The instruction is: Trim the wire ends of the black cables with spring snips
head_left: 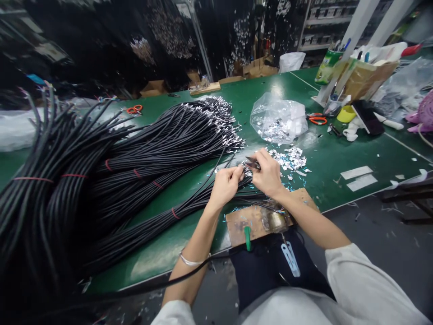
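Note:
My left hand (226,186) is closed in a pinch on what looks like the end of a black cable, mostly hidden by the fingers. Close beside it, my right hand (267,174) grips small dark-bladed snips (253,164), their blades pointing left toward my left fingertips. Beneath both hands lies a thinner bundle of black cables (189,206) with a red tie. Larger bundles of black cables (158,144) lie to the left, their stripped ends white at the right tips. Scraps of white and blue trimmings (291,159) are piled just beyond my right hand.
A clear plastic bag (279,118) of scraps stands behind the pile, near orange-handled scissors (317,118). A wooden board (238,222) with a metal fixture sits at the table's front edge. A phone (368,118) and pen holders (329,65) are on the right.

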A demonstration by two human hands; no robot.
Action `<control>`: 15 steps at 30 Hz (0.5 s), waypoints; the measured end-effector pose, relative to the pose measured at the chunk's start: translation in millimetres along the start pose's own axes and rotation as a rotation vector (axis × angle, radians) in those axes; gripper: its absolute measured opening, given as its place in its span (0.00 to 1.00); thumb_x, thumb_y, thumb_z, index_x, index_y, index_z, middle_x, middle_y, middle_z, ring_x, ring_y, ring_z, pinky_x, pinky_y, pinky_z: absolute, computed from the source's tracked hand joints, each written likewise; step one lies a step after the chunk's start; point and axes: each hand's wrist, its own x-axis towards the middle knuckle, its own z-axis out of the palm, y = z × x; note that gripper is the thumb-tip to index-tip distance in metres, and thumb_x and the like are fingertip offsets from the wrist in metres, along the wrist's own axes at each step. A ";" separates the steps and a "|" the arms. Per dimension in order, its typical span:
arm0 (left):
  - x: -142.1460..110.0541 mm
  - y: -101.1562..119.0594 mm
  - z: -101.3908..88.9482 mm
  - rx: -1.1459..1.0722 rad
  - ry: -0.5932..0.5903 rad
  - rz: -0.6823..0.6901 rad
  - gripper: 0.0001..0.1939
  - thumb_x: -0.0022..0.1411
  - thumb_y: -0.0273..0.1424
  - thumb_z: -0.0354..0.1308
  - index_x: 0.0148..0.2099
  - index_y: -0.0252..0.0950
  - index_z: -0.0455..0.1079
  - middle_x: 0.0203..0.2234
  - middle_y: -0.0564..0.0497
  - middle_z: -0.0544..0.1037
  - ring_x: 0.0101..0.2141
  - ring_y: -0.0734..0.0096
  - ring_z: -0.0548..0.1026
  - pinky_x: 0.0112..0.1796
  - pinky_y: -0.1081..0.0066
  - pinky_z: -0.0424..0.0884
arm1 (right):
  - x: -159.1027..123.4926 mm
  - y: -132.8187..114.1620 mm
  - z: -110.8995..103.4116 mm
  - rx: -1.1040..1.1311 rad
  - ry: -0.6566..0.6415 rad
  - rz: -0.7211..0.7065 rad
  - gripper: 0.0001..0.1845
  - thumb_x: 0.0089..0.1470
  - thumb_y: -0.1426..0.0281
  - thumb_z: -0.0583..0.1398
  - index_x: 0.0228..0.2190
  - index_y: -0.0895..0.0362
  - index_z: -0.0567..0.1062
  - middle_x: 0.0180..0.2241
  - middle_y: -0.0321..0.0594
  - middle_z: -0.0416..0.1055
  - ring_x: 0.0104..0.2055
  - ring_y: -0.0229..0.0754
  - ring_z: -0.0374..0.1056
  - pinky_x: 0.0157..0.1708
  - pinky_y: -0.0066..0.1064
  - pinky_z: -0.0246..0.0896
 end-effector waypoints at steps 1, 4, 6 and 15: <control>-0.8 0.5 -0.5 -0.001 0.010 -0.002 0.24 0.63 0.44 0.45 0.19 0.36 0.56 0.12 0.58 0.51 0.16 0.79 0.48 0.20 0.72 0.44 | 1.9 2.7 -0.7 -0.012 0.051 0.025 0.05 0.53 0.76 0.54 0.28 0.56 0.66 0.30 0.39 0.62 0.31 0.39 0.58 0.31 0.32 0.52; -3.1 3.1 -3.1 -0.006 0.059 0.001 0.24 0.63 0.43 0.45 0.20 0.35 0.56 0.13 0.58 0.51 0.17 0.79 0.49 0.20 0.73 0.46 | 9.3 14.1 -4.9 0.132 0.216 0.188 0.08 0.56 0.70 0.53 0.26 0.56 0.65 0.25 0.36 0.60 0.27 0.37 0.57 0.29 0.31 0.52; -4.1 5.6 -4.0 0.023 0.092 0.013 0.23 0.64 0.42 0.45 0.20 0.35 0.57 0.14 0.57 0.53 0.17 0.79 0.50 0.21 0.73 0.47 | 12.6 18.1 -7.6 0.274 0.151 0.236 0.12 0.58 0.63 0.53 0.26 0.56 0.66 0.22 0.34 0.59 0.25 0.35 0.55 0.27 0.29 0.52; -5.3 5.9 -6.9 0.033 0.062 0.066 0.22 0.63 0.39 0.48 0.19 0.34 0.57 0.14 0.57 0.54 0.18 0.79 0.52 0.22 0.73 0.49 | 6.6 1.2 -3.6 0.418 -0.248 -0.022 0.22 0.57 0.55 0.55 0.19 0.57 0.64 0.20 0.31 0.55 0.24 0.33 0.51 0.26 0.28 0.48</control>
